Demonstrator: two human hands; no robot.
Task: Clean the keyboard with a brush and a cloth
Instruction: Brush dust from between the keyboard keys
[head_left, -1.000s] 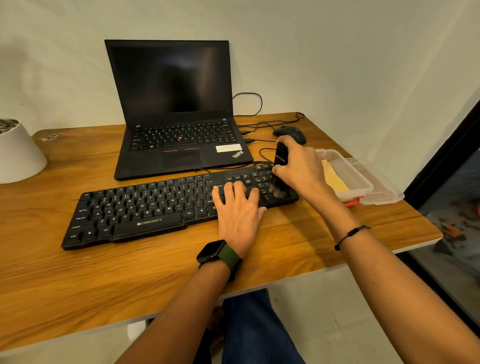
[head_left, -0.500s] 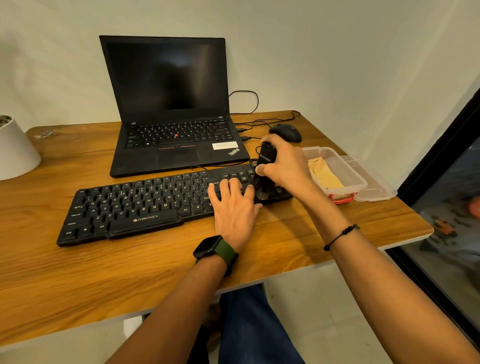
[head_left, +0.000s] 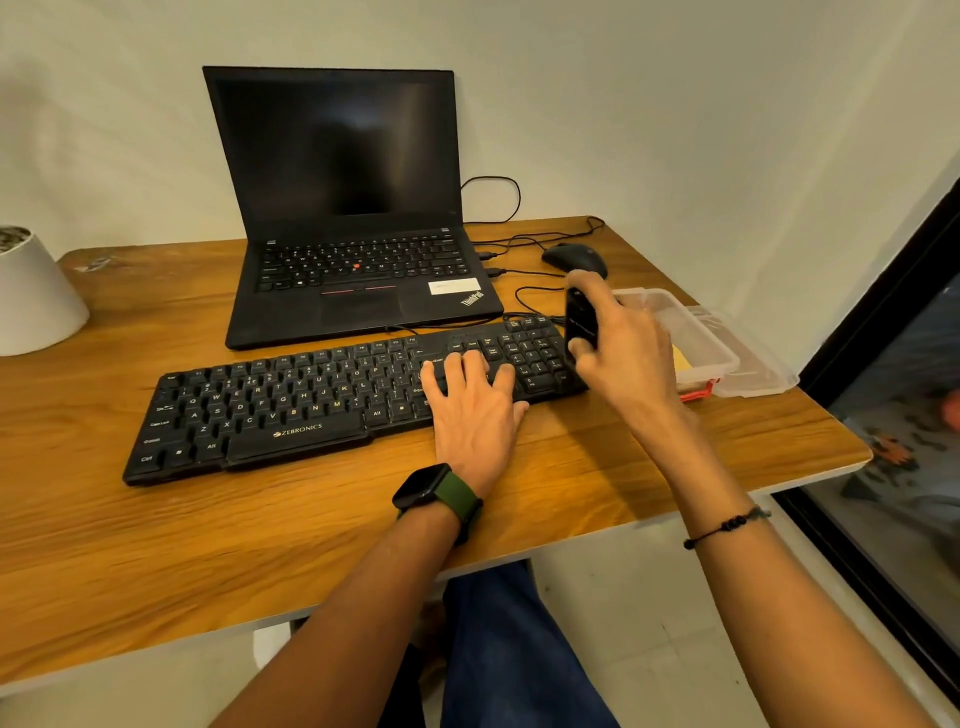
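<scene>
Your right hand (head_left: 621, 358) hides most of the black brush (head_left: 581, 322), and its bristles are too blurred to make out at the keyboard's (head_left: 291, 400) right end, centre frame. The fingers curl round the brush handle. Your left hand (head_left: 475, 410) lies flat, fingers straight, pressing the keys just left of it.

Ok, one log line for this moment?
step: brushing keyboard | left hand: flat on keys, steadying | right hand: grips brush over numpad end | cloth: in tub, unused
</scene>
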